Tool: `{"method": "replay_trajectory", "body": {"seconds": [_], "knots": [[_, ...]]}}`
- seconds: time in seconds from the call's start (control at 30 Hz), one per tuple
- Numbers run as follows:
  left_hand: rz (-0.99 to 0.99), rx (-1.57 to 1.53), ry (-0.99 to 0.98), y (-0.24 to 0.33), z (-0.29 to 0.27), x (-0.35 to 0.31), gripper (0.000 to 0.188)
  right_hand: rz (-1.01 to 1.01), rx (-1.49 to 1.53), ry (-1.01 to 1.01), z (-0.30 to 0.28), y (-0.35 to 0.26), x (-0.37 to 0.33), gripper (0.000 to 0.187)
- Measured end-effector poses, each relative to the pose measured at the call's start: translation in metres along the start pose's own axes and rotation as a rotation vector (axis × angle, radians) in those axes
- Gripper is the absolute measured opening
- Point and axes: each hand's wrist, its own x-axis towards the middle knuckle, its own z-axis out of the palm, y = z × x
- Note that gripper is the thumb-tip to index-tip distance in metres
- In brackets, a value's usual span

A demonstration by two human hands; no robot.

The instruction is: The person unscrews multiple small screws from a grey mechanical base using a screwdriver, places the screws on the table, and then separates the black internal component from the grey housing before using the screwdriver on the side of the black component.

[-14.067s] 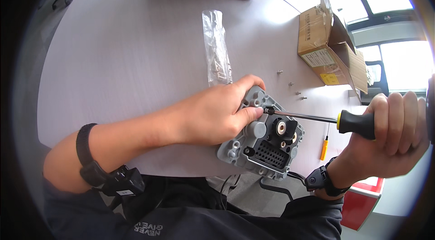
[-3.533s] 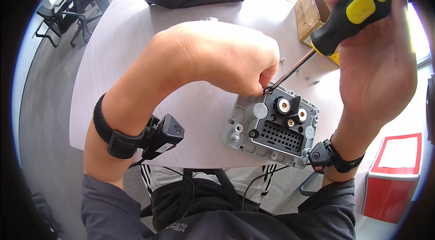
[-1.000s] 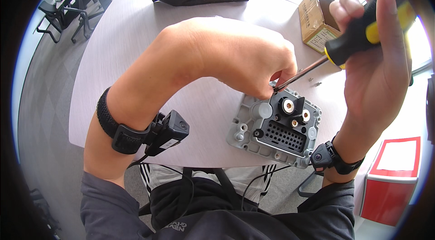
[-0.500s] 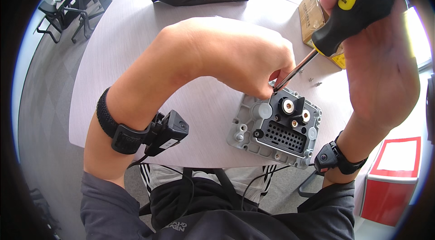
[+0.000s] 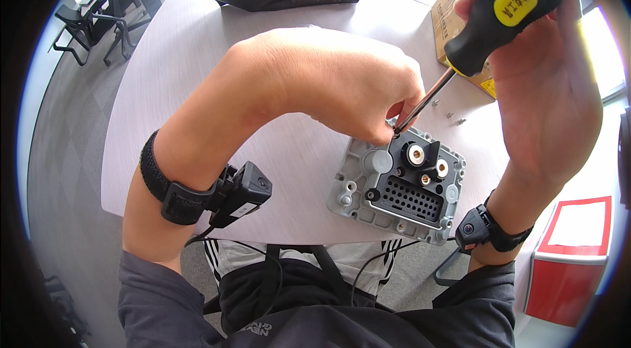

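Right fingers (image 5: 463,6) gripping driver (image 5: 488,31), left fingers (image 5: 413,88) pinching its tip; housing (image 5: 400,182) sitting by surface (image 5: 151,92) near edge, seeming heavy, rigid, rim (image 5: 368,218) suiting grip.

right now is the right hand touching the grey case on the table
Apart. The head view shows a strip of tabletop between the right hand and the grey case; that hand holds the screwdriver.

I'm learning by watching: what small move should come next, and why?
Probably a small turn of the screwdriver by the right hand, which grips its handle. Its shaft slants down to the unit's far edge, where the left hand's fingertips crowd the tip, hiding exactly what it meets.
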Motion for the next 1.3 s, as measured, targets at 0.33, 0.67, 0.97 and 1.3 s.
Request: {"method": "replay_trajectory", "body": {"seconds": [0.33, 0.67, 0.97, 1.3], "knots": [[-0.015, 0.022, -0.022, 0.005, -0.003, 0.002, 0.013, -0.049, -0.072, 0.105, 0.026, 0.009, 0.006, 0.051], [-0.031, 0.037, -0.006, 0.005, -0.003, -0.001, 0.013, -0.096, -0.132, 0.202, 0.040, 0.015, 0.006, 0.050], [0.000, 0.037, 0.005, 0.003, -0.002, 0.003, 0.013, -0.008, -0.169, 0.162, 0.026, 0.007, 0.007, 0.051], [0.026, 0.005, 0.010, 0.001, -0.001, -0.001, 0.014, -0.009, -0.259, 0.138, 0.017, 0.001, 0.005, 0.047]]}}
